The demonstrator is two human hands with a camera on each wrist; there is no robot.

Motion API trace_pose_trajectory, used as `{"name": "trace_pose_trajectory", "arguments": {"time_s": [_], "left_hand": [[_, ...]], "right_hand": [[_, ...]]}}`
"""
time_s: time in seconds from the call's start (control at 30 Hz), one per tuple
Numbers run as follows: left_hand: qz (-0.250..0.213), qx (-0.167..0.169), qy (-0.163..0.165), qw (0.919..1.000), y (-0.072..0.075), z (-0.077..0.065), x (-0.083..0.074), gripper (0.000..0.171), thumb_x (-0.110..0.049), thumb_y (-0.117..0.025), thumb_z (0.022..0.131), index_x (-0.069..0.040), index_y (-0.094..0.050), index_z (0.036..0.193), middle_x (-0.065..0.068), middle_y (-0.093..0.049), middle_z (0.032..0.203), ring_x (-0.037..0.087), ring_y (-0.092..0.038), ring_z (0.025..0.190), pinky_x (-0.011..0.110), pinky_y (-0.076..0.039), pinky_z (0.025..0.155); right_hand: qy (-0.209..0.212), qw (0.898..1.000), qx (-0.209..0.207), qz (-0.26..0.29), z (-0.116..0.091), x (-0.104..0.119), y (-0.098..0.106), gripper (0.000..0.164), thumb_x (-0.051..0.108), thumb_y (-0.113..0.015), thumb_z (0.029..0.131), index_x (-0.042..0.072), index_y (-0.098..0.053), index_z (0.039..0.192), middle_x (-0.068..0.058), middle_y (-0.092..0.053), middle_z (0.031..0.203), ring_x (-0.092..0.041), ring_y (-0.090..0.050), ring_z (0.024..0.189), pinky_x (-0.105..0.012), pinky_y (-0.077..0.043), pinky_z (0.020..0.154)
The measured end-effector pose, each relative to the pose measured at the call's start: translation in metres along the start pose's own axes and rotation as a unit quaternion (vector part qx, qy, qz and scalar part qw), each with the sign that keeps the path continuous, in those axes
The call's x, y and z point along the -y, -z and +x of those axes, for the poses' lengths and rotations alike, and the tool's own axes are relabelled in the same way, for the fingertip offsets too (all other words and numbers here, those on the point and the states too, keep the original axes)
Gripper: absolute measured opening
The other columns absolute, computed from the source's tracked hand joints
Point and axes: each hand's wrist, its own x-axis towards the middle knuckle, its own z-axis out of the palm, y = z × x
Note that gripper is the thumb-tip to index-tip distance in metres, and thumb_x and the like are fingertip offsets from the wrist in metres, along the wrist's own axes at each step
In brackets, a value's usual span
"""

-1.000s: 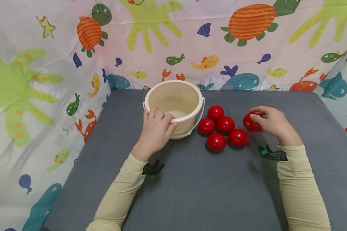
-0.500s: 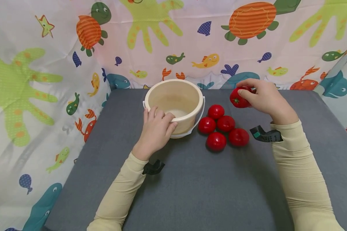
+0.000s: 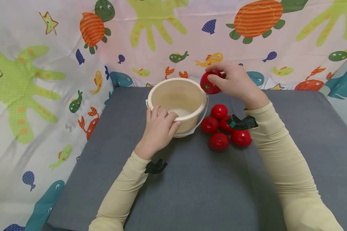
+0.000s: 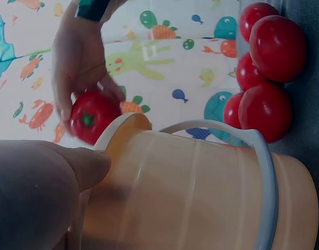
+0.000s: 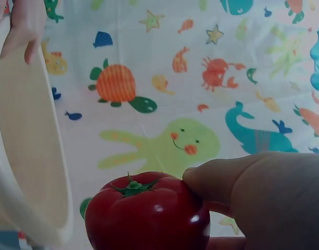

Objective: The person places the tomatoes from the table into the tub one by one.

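A cream bucket [image 3: 188, 124] with a white handle stands upright at the back of the table. My left hand [image 3: 159, 130] grips its near rim, fingers over the edge inside and thumb outside. In my right hand [image 3: 234, 81] a red tomato [image 3: 209, 84] with a green stem is held between thumb and fingers, raised just right of the bucket's rim. The right wrist view shows the tomato [image 5: 149, 213] close up, apart from the bucket's wall [image 5: 32, 135]. Inside the bucket, the part of the floor that shows is bare.
Several more red tomatoes [image 3: 218, 141] lie clustered on the grey table [image 3: 196, 192], right of the bucket; the right wrist's black strap [image 3: 243, 122] partly covers one. A curtain [image 3: 150, 29] printed with sea animals hangs behind and at the left.
My right hand has lifted the tomato off the table and carried it left, from beyond the cluster to beside the bucket's rim. The left hand keeps its grip on the bucket.
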Motion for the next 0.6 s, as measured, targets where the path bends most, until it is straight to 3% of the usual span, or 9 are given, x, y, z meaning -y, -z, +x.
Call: {"name": "trace_pose_trajectory", "arguments": {"time_s": [0.17,0.37,0.6], "left_hand": [[0.0,0.001,-0.002,1.0,0.001,0.0,-0.001,0.022,-0.031,-0.059,0.103,-0.013,-0.066,0.113,0.013,-0.059,0.103,0.041,-0.039,0.134,0.071,-0.015,0.117],[-0.003,0.003,0.002,1.0,0.002,0.001,-0.002,0.021,-0.03,-0.06,0.102,-0.013,-0.066,0.113,0.015,-0.06,0.105,0.044,-0.038,0.138,0.072,-0.015,0.118],[0.001,0.011,0.005,0.9999,0.003,0.001,-0.003,0.024,-0.031,-0.06,0.102,-0.012,-0.066,0.116,0.016,-0.061,0.109,0.044,-0.037,0.139,0.073,-0.015,0.118]], "right_hand": [[0.025,1.0,0.008,0.011,0.009,0.01,-0.019,0.037,0.02,-0.058,0.101,0.009,-0.063,0.136,-0.018,-0.064,0.13,-0.036,-0.061,0.112,-0.054,-0.059,0.091],[0.062,0.998,0.018,0.021,0.018,0.013,-0.044,0.035,0.015,-0.063,0.099,0.006,-0.064,0.133,-0.018,-0.064,0.131,-0.035,-0.061,0.116,-0.053,-0.058,0.094],[0.061,0.997,0.041,0.026,0.024,0.014,-0.068,0.037,0.015,-0.064,0.098,0.003,-0.063,0.134,-0.018,-0.064,0.13,-0.034,-0.062,0.117,-0.05,-0.058,0.096]]}}
